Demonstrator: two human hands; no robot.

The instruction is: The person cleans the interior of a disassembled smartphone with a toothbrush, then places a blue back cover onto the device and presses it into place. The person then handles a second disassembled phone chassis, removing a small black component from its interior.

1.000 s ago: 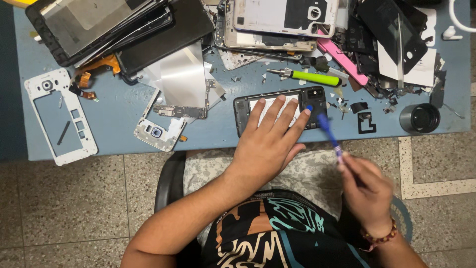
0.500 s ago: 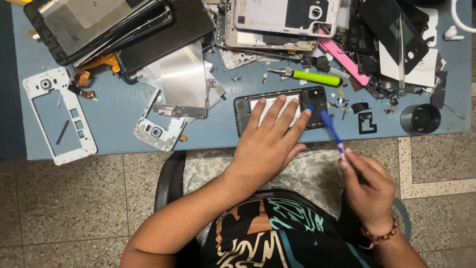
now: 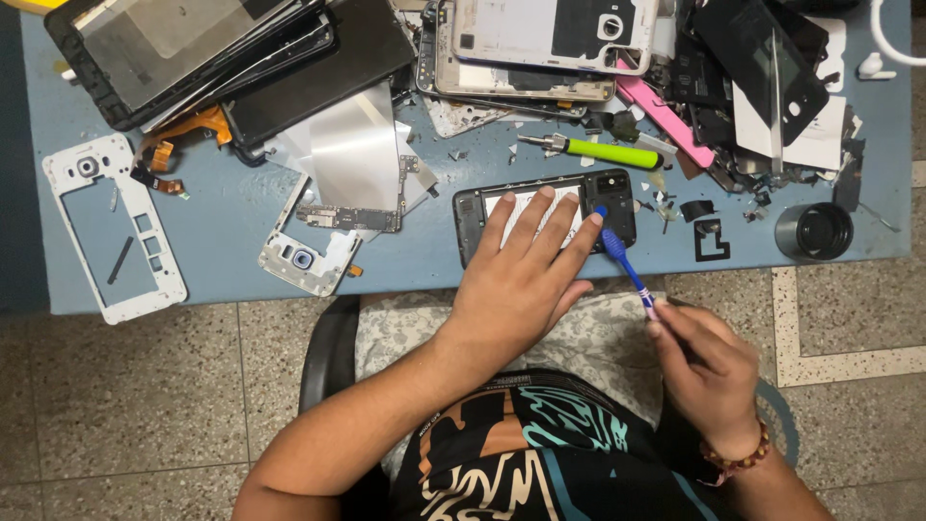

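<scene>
My left hand (image 3: 523, 275) lies flat, fingers spread, on a black opened phone body (image 3: 617, 198) near the front edge of the blue table (image 3: 231, 227). A blue toothbrush (image 3: 625, 262) is gripped in my right hand (image 3: 702, 362), below the table edge. Its head touches the phone's upper right part beside my left fingertips.
A green-handled screwdriver (image 3: 588, 150) lies just behind the phone. Phone frames, screens, a circuit board (image 3: 349, 218) and a white frame (image 3: 116, 227) crowd the table. A black round cap (image 3: 813, 231) stands at the right. Below is a chair and terrazzo floor.
The toothbrush has shifted slightly along the phone's right part. My left hand has stayed pressed on the phone.
</scene>
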